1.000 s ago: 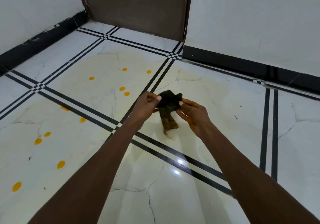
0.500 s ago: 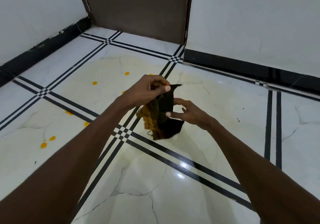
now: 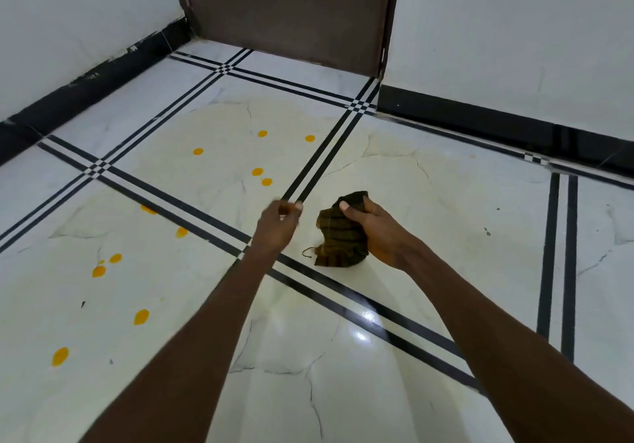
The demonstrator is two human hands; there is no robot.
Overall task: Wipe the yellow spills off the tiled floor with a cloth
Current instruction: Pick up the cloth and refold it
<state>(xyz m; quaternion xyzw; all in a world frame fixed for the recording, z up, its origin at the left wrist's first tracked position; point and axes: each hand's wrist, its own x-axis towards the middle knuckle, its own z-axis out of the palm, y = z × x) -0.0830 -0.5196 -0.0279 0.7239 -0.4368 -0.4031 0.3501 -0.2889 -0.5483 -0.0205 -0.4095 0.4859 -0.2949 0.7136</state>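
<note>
Tiled floor [image 3: 446,236] carries yellow spills [image 3: 257,171] at frame left. Right hand [image 3: 380,233] grips bunched cloth [image 3: 338,236] mid-frame. Left hand [image 3: 278,223], blurred, fingers curled, holds nothing visible.

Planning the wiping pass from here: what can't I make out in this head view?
- Left hand: motion-blurred; whether the fingertips pinch anything is unclear.
- Cloth: its far side is hidden by the right hand gripping it.
- Floor: both arms cover strips of it; spills there would be hidden.
- Spills: the left edge cuts the floor off; more may lie beyond.
</note>
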